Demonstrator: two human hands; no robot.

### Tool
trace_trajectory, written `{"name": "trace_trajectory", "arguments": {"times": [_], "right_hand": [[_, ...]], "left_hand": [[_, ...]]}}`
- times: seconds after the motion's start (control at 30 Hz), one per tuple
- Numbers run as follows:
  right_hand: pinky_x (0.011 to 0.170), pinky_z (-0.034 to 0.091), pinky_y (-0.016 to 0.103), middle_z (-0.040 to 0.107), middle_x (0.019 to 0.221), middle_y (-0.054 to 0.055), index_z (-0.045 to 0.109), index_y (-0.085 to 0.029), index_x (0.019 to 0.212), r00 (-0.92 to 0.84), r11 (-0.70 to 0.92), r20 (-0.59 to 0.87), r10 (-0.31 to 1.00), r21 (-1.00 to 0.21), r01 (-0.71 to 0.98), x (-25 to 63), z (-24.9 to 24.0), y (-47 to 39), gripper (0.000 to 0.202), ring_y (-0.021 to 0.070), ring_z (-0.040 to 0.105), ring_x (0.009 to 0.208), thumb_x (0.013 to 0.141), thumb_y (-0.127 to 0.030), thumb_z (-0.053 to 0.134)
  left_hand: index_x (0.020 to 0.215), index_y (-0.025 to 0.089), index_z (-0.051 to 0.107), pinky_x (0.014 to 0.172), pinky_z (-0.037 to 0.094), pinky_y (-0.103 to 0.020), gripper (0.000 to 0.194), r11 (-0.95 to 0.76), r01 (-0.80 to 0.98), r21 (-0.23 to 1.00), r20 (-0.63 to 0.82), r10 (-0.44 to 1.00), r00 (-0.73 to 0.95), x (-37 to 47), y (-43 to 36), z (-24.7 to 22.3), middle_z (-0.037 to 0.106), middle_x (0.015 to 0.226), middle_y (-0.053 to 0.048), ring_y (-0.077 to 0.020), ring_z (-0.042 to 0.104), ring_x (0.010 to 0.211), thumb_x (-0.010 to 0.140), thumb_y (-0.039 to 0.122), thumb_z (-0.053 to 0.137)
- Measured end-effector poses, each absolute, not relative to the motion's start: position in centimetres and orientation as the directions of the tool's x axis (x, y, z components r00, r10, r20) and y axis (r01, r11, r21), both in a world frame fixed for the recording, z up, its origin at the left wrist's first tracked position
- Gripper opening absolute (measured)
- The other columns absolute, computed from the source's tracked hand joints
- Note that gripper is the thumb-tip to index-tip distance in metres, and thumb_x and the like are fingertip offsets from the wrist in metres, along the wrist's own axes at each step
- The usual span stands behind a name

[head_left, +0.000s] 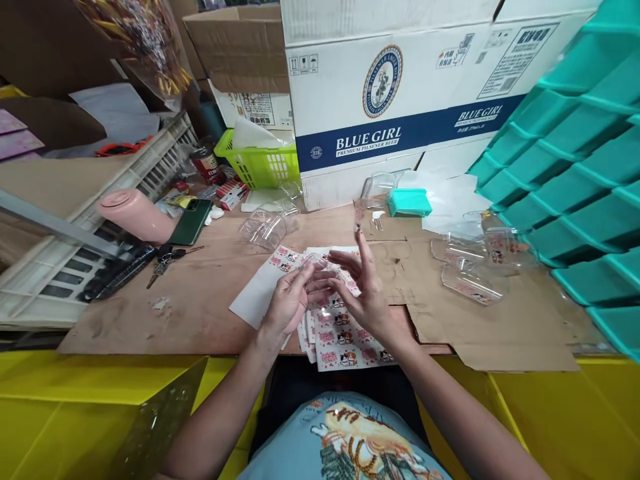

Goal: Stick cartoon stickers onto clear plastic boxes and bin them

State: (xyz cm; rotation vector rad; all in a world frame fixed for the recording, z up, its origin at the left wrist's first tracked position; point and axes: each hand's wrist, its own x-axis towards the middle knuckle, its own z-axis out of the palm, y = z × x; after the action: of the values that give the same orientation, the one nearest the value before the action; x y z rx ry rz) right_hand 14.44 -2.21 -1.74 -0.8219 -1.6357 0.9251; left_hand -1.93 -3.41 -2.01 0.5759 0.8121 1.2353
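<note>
Between the thumb and fingers of my left hand (291,297) is a clear plastic box piece (320,261), held over the sticker sheets. My right hand (366,287) is just beside it, index finger raised and the other fingers bent toward the piece; whether they touch it I cannot tell. A see-through sticker (359,217) with a small print clings to the raised fingertip. Beneath both hands lie sticker sheets (327,339) with pink lettering and cartoon cats, partly covered by my hands.
Clear plastic pieces lie on the left (267,223) and, with stickers on them, on the cardboard (473,283) to the right. Teal trays (590,173) are stacked at right. A white beer carton (345,87) stands behind. Phone (191,222), keys (163,261) and pink bottle (135,215) lie left.
</note>
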Motion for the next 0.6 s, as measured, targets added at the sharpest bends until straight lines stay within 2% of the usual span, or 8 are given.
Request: {"name": "trace_trajectory", "arguments": {"times": [0.07,0.1,0.17,0.23,0.3,0.4,0.6], "right_hand": [[0.096,0.055,0.045,0.064,0.11,0.009,0.02,-0.032,0.156,-0.175,0.415,0.404,0.898,-0.909,0.028,15.3,-0.4,-3.4,0.077,0.0225,0.063,0.1,0.092,-0.025,0.062],[0.087,0.058,0.043,0.064,0.1,0.006,0.023,-0.033,0.154,-0.191,0.336,0.336,0.922,-0.941,-0.032,15.8,0.3,-4.2,0.073,0.0209,0.064,0.09,0.093,-0.026,0.062],[0.066,0.06,0.036,0.062,0.083,0.002,0.027,-0.033,0.152,-0.326,0.079,0.143,0.935,-0.976,-0.203,16.7,1.2,-5.7,0.066,0.0168,0.062,0.07,0.095,-0.028,0.06],[0.053,0.057,0.03,0.059,0.075,-0.002,0.027,-0.032,0.149,-0.498,-0.202,-0.011,0.867,-0.921,-0.332,17.4,1.4,-7.0,0.062,0.0126,0.058,0.056,0.096,-0.028,0.059],[0.048,0.056,0.028,0.058,0.071,-0.004,0.028,-0.031,0.147,-0.582,-0.376,-0.082,0.809,-0.833,-0.406,17.7,1.0,-7.8,0.062,0.0091,0.052,0.049,0.095,-0.027,0.061],[0.046,0.057,0.028,0.057,0.068,-0.006,0.03,-0.029,0.144,-0.616,-0.489,-0.132,0.777,-0.742,-0.458,17.8,0.3,-8.3,0.061,0.0054,0.044,0.044,0.093,-0.025,0.063],[0.045,0.058,0.027,0.056,0.063,-0.008,0.025,-0.028,0.146,-0.663,-0.573,-0.169,0.729,-0.68,-0.457,18.1,0.1,-8.0,0.065,0.0037,0.038,0.041,0.092,-0.02,0.062]], "left_hand": [[0.107,0.012,0.068,0.092,0.056,-0.042,0.031,0.233,-0.628,0.743,-0.225,0.97,0.094,-1.6,-3.6,-1.7,0.075,0.104,-0.013,-0.0275,0.072,0.102,0.085,0.035,0.07],[0.108,0.012,0.068,0.095,0.055,-0.043,0.031,0.229,-0.64,0.734,-0.222,0.971,0.092,-1.5,-3.7,-1.5,0.075,0.106,-0.014,-0.0282,0.071,0.104,0.085,0.033,0.069],[0.11,0.012,0.068,0.099,0.052,-0.045,0.031,0.221,-0.651,0.726,-0.208,0.973,0.099,-1.3,-4.1,-1.2,0.075,0.109,-0.014,-0.0291,0.069,0.109,0.084,0.028,0.07],[0.112,0.012,0.068,0.101,0.051,-0.045,0.032,0.212,-0.654,0.726,-0.191,0.976,0.105,-1.0,-4.4,-1.2,0.074,0.111,-0.013,-0.0279,0.069,0.109,0.082,0.021,0.072],[0.11,0.014,0.069,0.098,0.053,-0.042,0.032,0.206,-0.656,0.726,-0.196,0.976,0.091,-0.8,-4.6,-1.6,0.076,0.108,-0.01,-0.025,0.071,0.104,0.079,0.016,0.074],[0.102,0.016,0.071,0.092,0.057,-0.038,0.026,0.221,-0.647,0.729,-0.222,0.972,0.083,-0.4,-4.8,-2.1,0.077,0.101,-0.007,-0.0209,0.073,0.096,0.076,0.014,0.075],[0.091,0.016,0.074,0.089,0.058,-0.033,0.015,0.233,-0.623,0.747,-0.216,0.971,0.105,-0.1,-5.1,-2.1,0.078,0.094,-0.004,-0.016,0.073,0.085,0.076,0.014,0.076]]}}
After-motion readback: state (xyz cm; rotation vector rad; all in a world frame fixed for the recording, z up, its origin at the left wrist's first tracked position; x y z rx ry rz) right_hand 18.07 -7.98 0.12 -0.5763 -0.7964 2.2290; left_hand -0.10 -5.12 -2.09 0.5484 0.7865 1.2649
